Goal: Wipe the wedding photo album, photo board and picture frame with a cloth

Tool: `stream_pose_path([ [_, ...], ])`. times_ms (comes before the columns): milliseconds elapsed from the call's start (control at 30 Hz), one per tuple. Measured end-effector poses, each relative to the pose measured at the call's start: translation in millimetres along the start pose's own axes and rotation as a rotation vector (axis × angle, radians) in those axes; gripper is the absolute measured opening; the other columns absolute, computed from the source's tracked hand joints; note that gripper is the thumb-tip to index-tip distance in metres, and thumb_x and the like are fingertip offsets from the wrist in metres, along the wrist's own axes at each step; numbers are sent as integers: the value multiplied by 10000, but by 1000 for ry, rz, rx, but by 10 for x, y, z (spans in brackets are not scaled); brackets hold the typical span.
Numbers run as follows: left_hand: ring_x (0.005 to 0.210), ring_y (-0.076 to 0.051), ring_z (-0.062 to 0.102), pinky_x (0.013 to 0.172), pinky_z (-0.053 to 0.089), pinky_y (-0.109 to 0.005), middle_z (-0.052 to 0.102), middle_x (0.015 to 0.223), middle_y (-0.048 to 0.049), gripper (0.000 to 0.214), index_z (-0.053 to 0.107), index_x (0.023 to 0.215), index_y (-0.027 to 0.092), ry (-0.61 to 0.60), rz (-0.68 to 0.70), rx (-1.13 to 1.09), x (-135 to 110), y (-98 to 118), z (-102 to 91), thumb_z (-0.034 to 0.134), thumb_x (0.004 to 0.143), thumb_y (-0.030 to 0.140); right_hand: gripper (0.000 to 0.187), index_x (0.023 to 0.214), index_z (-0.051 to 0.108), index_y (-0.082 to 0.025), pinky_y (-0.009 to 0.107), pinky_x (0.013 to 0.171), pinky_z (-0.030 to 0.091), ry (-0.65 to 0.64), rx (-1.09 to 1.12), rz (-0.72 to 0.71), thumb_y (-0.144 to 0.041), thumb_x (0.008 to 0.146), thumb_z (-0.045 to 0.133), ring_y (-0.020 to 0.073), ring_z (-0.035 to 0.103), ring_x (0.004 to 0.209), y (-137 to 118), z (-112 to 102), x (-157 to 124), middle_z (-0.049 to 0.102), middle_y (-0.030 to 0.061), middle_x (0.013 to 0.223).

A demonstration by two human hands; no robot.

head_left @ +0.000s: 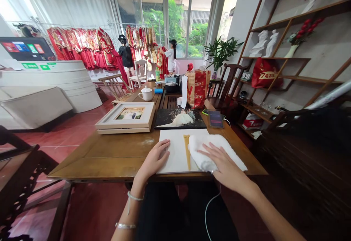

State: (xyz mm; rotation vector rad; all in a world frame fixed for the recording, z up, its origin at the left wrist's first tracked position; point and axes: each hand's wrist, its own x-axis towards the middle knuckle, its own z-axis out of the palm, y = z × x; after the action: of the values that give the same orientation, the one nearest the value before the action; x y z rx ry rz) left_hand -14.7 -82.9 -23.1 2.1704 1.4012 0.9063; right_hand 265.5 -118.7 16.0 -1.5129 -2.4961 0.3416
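With twelve o'clock taken as straight away from the person, the white board point(173, 135) lies on the wooden table point(109, 160), close to its near edge, directly between the two forearms. The left hand point(157, 157) rests at the nine o'clock side of this board, open, with the fingers extended on the surface and gripping nothing that can be seen. The right hand point(219, 160) is also open, its fingers spread over the folded white cloth point(230, 149), which covers the board's three o'clock side and reaches past it onto the table. What is under the right palm is hidden. Between the hands is a flat yellow tapered piece point(187, 153); its long axis runs nearly from twelve to six, the wide end at twelve and the narrow end at six. From the left hand this piece lies towards three o'clock, and from the right hand towards nine; the right fingertips are slightly nearer to it. The cloth's edge is right beside it, but whether it overlaps the piece cannot be told. At eleven o'clock from the left hand stands the framed photo point(146, 118), and just beyond the board, at twelve, lies a dark picture point(179, 119).
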Motion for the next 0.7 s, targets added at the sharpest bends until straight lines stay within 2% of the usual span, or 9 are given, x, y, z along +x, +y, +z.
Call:
stream_pose_path([
  [167, 1280, -248, 452, 1101, 334, -447, 515, 1354, -118, 391, 557, 1244, 153, 7, 17, 1, 4, -9, 5, 459, 884, 273, 805, 1418, 340, -319, 567, 1098, 95, 15, -103, 104, -61, 662, 445, 288, 104, 1404, 86, 64, 555, 213, 28, 1531],
  [267, 1273, -247, 461, 1095, 344, -448, 519, 1350, -116, 386, 560, 1242, 161, 18, 20, 0, 7, -13, 16, 466, 884, 272, 808, 1433, 301, -325, 588, 1086, 91, -1, -134, 126, -77, 682, 465, 318, 96, 1400, 36, 84, 634, 186, 44, 1538],
  [367, 1274, -245, 461, 1096, 343, -449, 524, 1346, -109, 382, 561, 1240, 172, 25, 19, -4, 6, -13, 27, 474, 881, 272, 867, 1443, 266, -337, 580, 1093, 86, 38, -170, 89, -54, 648, 466, 312, 55, 1405, -26, 154, 453, 146, 17, 1547],
  [467, 1284, -250, 449, 1102, 334, -445, 518, 1351, -115, 391, 562, 1238, 156, 23, -2, -8, 3, -10, 35, 479, 878, 280, 958, 1451, 218, -362, 561, 1108, 79, 47, -168, 22, -19, 584, 438, 275, 1, 1409, -80, 200, 103, 101, -27, 1551],
  [600, 1277, -249, 458, 1099, 338, -438, 526, 1346, -99, 380, 574, 1227, 179, 39, -10, -24, 2, -5, 40, 491, 872, 289, 1020, 1455, 161, -394, 543, 1122, 57, -62, -81, -43, -12, 541, 404, 238, -37, 1406, -124, 112, -319, 43, -69, 1547],
  [700, 1277, -247, 459, 1098, 340, -434, 522, 1350, -101, 382, 571, 1231, 180, 36, -2, -25, 3, 1, 38, 488, 873, 284, 1013, 1453, 159, -398, 537, 1125, 57, -144, -17, -73, -12, 544, 383, 217, -38, 1405, -113, 2, -408, 40, -83, 1543],
])
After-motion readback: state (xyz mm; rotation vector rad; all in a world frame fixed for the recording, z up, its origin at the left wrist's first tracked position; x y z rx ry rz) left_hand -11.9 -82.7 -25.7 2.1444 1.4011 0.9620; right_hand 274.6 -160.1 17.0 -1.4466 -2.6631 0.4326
